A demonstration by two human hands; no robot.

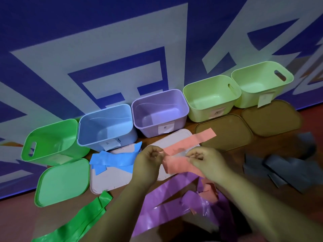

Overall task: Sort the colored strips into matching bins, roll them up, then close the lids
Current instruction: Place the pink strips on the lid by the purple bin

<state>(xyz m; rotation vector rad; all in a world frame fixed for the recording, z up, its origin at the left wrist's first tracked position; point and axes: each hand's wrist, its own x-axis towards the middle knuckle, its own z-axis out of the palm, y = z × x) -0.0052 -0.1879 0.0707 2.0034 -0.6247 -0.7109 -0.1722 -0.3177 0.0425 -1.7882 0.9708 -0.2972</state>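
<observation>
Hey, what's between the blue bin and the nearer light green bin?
The purple bin stands there, lid off, as the head view shows.

Nothing can be read clearly. White paper labels (pixel 166 127) on the fronts of the blue bin (pixel 92 144), the purple bin (pixel 148 130), the nearer light green bin (pixel 197 114) and the far light green bin (pixel 248 100) carry handwritten marks, too small and blurred to make out.
</observation>
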